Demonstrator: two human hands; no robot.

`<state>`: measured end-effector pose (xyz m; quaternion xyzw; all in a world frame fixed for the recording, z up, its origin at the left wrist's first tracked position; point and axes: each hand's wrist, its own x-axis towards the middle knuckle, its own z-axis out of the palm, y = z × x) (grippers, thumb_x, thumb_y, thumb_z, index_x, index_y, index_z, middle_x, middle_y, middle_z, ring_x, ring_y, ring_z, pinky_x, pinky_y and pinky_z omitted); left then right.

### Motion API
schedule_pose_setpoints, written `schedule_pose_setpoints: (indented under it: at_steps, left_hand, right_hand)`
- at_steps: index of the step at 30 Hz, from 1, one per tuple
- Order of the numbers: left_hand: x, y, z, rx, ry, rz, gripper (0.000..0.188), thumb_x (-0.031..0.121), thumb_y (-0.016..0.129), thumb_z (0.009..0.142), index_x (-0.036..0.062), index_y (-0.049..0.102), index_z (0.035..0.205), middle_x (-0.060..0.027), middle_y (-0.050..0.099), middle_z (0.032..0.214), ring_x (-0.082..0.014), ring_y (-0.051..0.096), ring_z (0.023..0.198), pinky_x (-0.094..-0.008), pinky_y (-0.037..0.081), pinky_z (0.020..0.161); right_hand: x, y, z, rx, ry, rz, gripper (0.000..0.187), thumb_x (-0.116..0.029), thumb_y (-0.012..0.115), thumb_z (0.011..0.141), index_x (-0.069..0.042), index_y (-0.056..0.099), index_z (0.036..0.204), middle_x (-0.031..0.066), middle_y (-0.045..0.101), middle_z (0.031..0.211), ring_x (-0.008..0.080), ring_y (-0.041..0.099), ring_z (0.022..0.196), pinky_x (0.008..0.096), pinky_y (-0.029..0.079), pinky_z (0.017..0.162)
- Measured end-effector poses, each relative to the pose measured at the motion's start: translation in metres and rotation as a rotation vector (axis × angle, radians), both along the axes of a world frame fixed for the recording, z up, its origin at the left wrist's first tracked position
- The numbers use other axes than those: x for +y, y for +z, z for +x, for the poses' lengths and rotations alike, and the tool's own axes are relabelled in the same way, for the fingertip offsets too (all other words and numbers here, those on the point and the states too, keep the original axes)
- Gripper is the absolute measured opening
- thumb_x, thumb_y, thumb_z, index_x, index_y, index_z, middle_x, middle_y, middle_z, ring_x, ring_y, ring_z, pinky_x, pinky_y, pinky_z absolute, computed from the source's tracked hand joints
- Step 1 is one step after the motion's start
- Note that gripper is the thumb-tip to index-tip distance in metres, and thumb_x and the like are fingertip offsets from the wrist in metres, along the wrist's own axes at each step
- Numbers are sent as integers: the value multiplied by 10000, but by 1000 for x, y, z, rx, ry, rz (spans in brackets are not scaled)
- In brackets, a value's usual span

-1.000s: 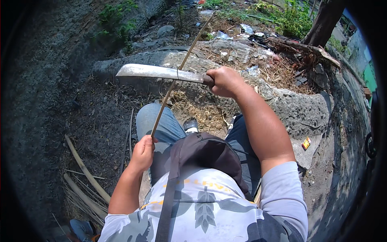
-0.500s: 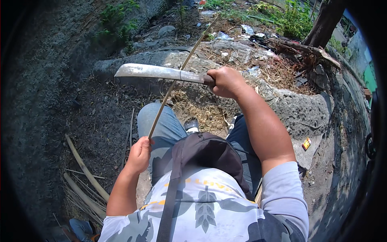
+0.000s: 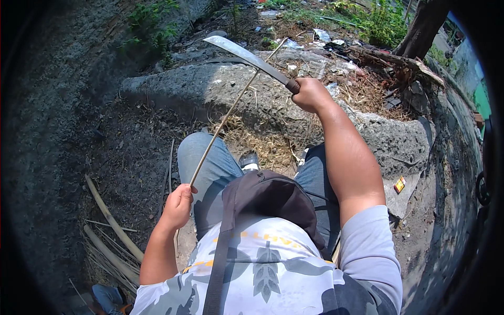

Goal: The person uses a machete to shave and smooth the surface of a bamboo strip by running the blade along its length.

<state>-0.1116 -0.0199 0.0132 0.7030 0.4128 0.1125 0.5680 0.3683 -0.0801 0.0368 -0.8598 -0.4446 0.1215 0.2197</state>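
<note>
My right hand (image 3: 312, 95) is closed round the dark handle of a machete (image 3: 239, 51), its long pale blade pointing away to the upper left. A thin, light-brown stick (image 3: 223, 121) rises at a slant from my left hand (image 3: 178, 206), which grips its near end beside my left knee. The blade crosses the stick toward its far end and appears to touch it there. Fine shavings hang near that crossing.
A rough concrete ledge (image 3: 173, 84) runs across in front of me, with litter and dry grass beyond. Cut stalks (image 3: 113, 212) lie on the ground at my left. A small yellow-red packet (image 3: 400, 184) rests at right. A black bag (image 3: 270, 202) sits on my lap.
The machete has moved outward along the stick, its tip swinging up and away. My right arm reaches farther forward. My left hand has dropped slightly, still holding the stick.
</note>
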Motion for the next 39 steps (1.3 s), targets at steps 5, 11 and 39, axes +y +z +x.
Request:
schedule_pose_setpoints:
  at_steps: [5, 11, 39]
  left_hand:
    - [-1, -8, 8, -106, 25, -91, 365, 369, 424, 1113, 56, 603, 1051, 72, 409, 672, -39, 358, 554, -228, 302, 489]
    - [-7, 2, 9, -139, 22, -296, 431, 435, 389, 1112, 55, 587, 1059, 84, 354, 648, -35, 315, 536, -215, 266, 475]
    - [-2, 17, -38, -36, 35, -184, 397, 391, 400, 1114, 57, 603, 1042, 79, 392, 662, -45, 338, 543, -233, 296, 490]
  right_hand:
    - [6, 14, -48, -134, 360, -101, 226, -186, 682, 790, -146, 721, 1009, 153, 733, 984, 343, 708, 972, 466, 567, 848]
    - [8, 18, -76, -366, 665, -7, 200, -184, 727, 708, -169, 676, 901, 103, 722, 864, 349, 707, 843, 479, 562, 735]
    - [-7, -15, 28, 110, -61, 45, 282, -217, 684, 780, -101, 736, 1032, 183, 741, 985, 369, 702, 929, 444, 540, 834]
